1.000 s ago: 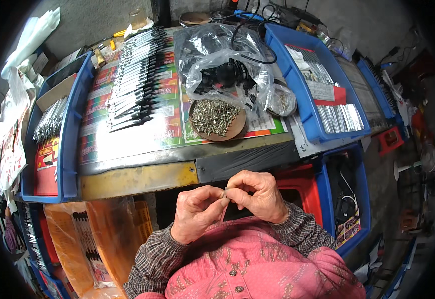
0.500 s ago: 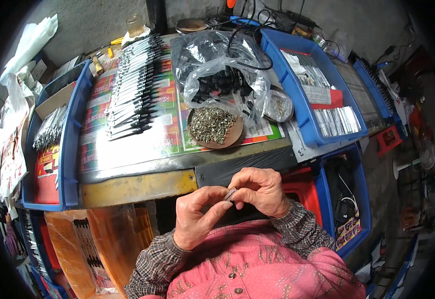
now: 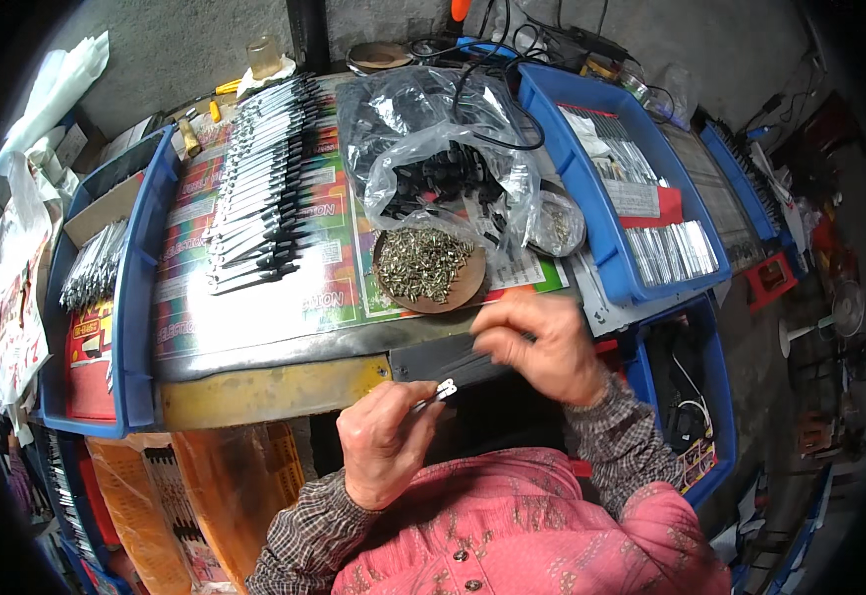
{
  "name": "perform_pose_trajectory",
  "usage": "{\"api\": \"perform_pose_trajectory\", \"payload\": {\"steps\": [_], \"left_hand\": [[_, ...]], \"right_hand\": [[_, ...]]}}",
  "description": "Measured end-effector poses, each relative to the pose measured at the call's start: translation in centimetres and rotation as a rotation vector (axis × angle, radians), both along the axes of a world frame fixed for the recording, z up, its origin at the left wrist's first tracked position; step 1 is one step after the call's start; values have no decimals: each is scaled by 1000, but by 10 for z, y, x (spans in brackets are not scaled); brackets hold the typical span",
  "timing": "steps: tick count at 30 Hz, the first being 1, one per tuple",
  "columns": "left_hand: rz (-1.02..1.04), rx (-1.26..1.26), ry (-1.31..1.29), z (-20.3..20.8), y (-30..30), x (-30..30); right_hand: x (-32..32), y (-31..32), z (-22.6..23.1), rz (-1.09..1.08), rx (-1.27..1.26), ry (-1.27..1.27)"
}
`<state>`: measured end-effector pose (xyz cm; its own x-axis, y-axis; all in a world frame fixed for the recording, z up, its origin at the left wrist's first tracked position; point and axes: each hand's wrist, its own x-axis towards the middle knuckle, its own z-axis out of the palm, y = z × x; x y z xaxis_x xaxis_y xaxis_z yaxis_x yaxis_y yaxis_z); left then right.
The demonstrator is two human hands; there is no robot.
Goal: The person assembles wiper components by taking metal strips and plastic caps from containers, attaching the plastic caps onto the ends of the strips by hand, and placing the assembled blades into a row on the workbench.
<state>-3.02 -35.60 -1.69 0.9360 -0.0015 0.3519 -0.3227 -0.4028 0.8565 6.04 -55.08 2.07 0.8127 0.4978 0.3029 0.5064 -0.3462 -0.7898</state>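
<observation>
My left hand (image 3: 385,436) pinches a small, flat piece with a silvery-white end (image 3: 444,390) between thumb and fingertips; the rest of it is hidden by the fingers. To its right, my right hand (image 3: 547,347) is raised over the table's front edge, with thumb and forefinger bent toward each other. Motion smears those fingertips, and I cannot make out anything between them. Just beyond it lies a round brown dish (image 3: 471,285) heaped with tiny brass-coloured metal parts (image 3: 421,264).
A long row of silver-and-black slim tools (image 3: 264,188) lies on the table. Behind the dish sits a clear plastic bag (image 3: 393,109) of black parts. Blue trays stand at the left (image 3: 140,297) and right (image 3: 601,223). A lower blue bin (image 3: 720,397) is at my right.
My hands were together at the small piece. My right hand has come away from it, up and right toward the dish. My left hand keeps the piece, slightly lower, its pale end now showing.
</observation>
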Motion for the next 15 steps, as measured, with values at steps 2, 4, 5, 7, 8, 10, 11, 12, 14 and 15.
{"api": "perform_pose_trajectory", "payload": {"steps": [2, 4, 5, 7, 8, 10, 11, 12, 14, 15], "left_hand": [[23, 35, -41, -1, 4, 1], [38, 27, -21, 0, 6, 3], [38, 41, -12, -1, 8, 3], [35, 50, -3, 1, 10, 4], [24, 54, -3, 1, 11, 5], [17, 56, -5, 1, 12, 5], [13, 50, -15, 0, 13, 6], [10, 45, -25, 0, 13, 6], [11, 35, -17, 0, 14, 6], [12, 26, -8, 0, 14, 6]], "right_hand": [[23, -3, 5, -147, -141, -267], [44, -5, 7, -261, -213, -362], [56, -5, 5, -274, -244, -426], [75, -5, 2, -290, -281, -490], [82, -4, 0, -312, -365, -549], [93, -3, -1, -330, -450, -611], [97, -2, -2, -327, -539, -602], [100, -1, -4, -323, -625, -592], [105, -1, -12, -313, -674, -622], [108, -2, -16, -304, -722, -650]]}}
